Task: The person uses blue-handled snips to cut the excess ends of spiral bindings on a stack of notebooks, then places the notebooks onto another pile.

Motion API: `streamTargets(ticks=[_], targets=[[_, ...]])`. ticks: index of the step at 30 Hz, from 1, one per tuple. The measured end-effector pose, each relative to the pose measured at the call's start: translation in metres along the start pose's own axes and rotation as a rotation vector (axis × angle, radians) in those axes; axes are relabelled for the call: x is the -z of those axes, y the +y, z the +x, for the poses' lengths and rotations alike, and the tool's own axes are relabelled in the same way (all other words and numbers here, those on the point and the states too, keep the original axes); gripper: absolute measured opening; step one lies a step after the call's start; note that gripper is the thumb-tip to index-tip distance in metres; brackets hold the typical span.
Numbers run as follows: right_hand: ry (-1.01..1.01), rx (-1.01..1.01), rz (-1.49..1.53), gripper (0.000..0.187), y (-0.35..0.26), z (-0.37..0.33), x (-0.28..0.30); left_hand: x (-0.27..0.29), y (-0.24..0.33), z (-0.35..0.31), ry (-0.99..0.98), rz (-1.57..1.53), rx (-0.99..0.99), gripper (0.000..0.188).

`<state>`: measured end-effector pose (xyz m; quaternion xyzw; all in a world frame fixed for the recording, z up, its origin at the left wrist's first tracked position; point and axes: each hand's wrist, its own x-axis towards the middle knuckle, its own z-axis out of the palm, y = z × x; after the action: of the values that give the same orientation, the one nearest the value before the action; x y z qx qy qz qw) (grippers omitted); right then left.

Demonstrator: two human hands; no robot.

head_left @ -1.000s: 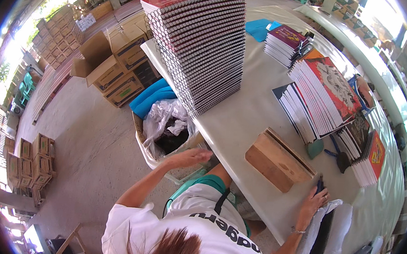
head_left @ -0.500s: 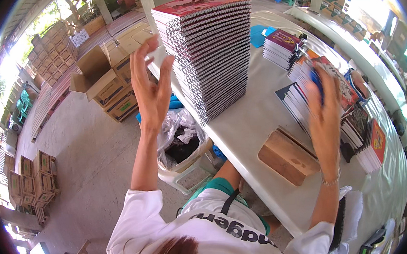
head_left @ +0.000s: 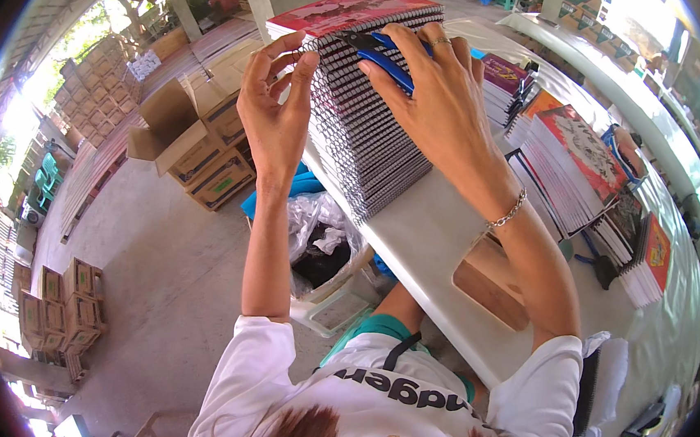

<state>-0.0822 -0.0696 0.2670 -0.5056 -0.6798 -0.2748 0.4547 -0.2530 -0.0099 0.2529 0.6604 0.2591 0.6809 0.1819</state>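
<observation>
A tall stack of spiral notebooks (head_left: 373, 130) with red covers stands at the table's edge, the coil bindings facing me. My right hand (head_left: 449, 103) is closed round blue-handled pliers (head_left: 391, 61). Their dark jaws lie against the coils near the top of the stack. At the stack's upper left corner is my left hand (head_left: 277, 106); its thumb and index finger close on the corner of a top notebook by the coil end. Whether they pinch the cover or the coil is too small to tell.
Other notebooks (head_left: 573, 158) lie in piles on the right of the table (head_left: 414, 240). A wooden block (head_left: 493, 283) sits under my right forearm. Below the table edge stands a bin lined with clear plastic (head_left: 317, 216). Open cardboard boxes (head_left: 200, 137) are on the floor at left.
My right hand has come from the right-hand piles to the top of the stack, carrying the pliers. My left hand has moved right and closed in on the stack's corner.
</observation>
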Motion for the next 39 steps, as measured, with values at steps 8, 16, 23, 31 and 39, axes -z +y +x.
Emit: streamTargets(ticks=[8, 16, 23, 31, 39], targets=[[0.021, 0.009, 0.021, 0.041, 0.003, 0.001, -0.004, 0.002, -0.007, 0.005, -0.013, -0.04, 0.036, 0.029], [-0.022, 0.013, 0.018, 0.037, 0.0, 0.002, -0.001, -0.002, -0.008, 0.003, 0.018, -0.067, 0.047, 0.03], [-0.014, 0.012, -0.025, 0.036, -0.002, 0.003, -0.003, -0.004, -0.009, 0.001, 0.047, -0.08, 0.03, 0.03], [0.014, 0.074, -0.005, 0.034, 0.003, 0.009, -0.009, -0.008, -0.009, 0.001, 0.053, -0.141, 0.065, 0.027], [-0.028, 0.096, -0.04, 0.033, 0.003, 0.016, -0.014, -0.007, -0.011, 0.001, 0.058, -0.153, 0.031, 0.025]])
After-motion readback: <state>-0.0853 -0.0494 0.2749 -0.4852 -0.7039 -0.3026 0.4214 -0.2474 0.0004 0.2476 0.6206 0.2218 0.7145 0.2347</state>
